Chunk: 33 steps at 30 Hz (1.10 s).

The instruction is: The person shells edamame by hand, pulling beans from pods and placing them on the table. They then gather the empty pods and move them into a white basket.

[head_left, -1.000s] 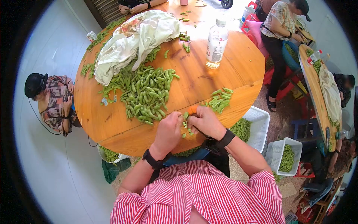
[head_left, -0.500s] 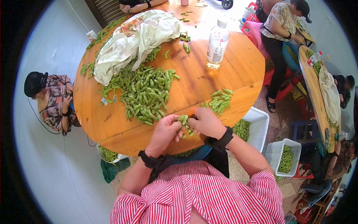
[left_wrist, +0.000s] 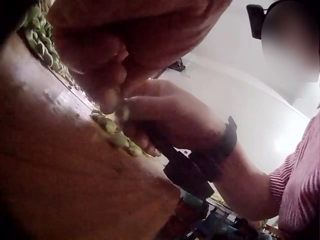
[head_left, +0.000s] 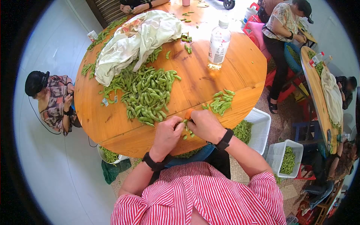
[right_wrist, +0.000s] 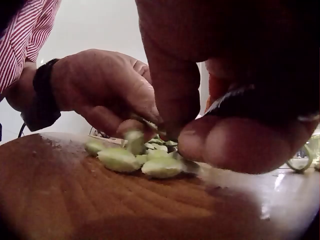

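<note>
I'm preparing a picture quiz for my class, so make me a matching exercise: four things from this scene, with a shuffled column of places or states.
Column A
1. Clear plastic bottle with a white label
2. Crumpled off-white cloth
3. Small group of green pods
4. Smaller white plastic basket

Column B
a. Holding green pods, lower than the round wooden tabletop
b. On the tabletop, just beyond the right hand
c. Standing upright, a little liquid at its bottom
d. Bunched up against the larger heap of green pods

Pairs: 1-c, 2-d, 3-b, 4-a
</note>
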### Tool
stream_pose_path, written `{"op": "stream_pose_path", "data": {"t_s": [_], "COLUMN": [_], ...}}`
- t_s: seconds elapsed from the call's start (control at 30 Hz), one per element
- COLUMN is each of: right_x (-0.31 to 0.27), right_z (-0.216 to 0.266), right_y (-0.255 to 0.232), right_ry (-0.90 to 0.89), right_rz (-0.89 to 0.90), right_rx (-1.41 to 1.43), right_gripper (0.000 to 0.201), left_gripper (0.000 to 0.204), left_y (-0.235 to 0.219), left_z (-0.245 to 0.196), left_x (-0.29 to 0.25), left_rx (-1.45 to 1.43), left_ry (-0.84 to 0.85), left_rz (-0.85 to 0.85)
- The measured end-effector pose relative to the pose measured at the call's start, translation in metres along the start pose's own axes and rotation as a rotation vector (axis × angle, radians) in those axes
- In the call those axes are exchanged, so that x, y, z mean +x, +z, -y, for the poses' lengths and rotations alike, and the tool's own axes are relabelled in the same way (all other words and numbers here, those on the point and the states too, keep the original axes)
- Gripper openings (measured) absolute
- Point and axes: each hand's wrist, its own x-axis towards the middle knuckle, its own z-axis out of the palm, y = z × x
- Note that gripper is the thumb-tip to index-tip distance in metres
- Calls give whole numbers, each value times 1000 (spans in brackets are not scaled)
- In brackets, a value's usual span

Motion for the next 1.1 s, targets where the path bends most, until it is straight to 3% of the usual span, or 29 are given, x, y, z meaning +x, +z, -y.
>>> {"op": "stream_pose_path", "data": {"t_s": [0.1, 0.17, 0.5, 0.6, 0.67, 0.73, 0.87, 0.93, 1.03, 1.1], "right_x": [0, 0, 0, -2, -3, -3, -6, -6, -8, -9], "right_z": [4, 5, 7, 4, 1, -2, -8, -12, -8, -10], "right_y": [-1, -1, -7, -7, -8, -8, -8, -6, -10, -11], "right_ry": [11, 13, 31, 17, 5, 81, 29, 90, 104, 136], "right_rz": [23, 24, 68, 47, 25, 1, 10, 7, -42, 6], "right_rx": [-54, -70, -186, -162, -141, -25, 126, 398, 590, 521], "right_gripper": [19, 19, 18, 19, 22, 25, 28, 29, 26, 20], "left_gripper": [20, 21, 22, 21, 20, 17, 14, 14, 15, 16], "left_y": [0, 2, 0, -6, -10, -6, -2, -2, -9, -10], "left_z": [1, 4, -3, 5, 3, 4, -6, -5, -9, -11], "left_x": [-2, -2, -3, -1, 0, 1, 1, 2, 5, 6], "left_rx": [39, 142, 66, 106, -291, -351, -604, -546, -417, -346], "left_ry": [-26, 85, 52, 110, -246, -247, -289, -291, -315, -336], "left_rz": [21, -26, 11, -34, 84, 73, 90, 91, 124, 159]}}
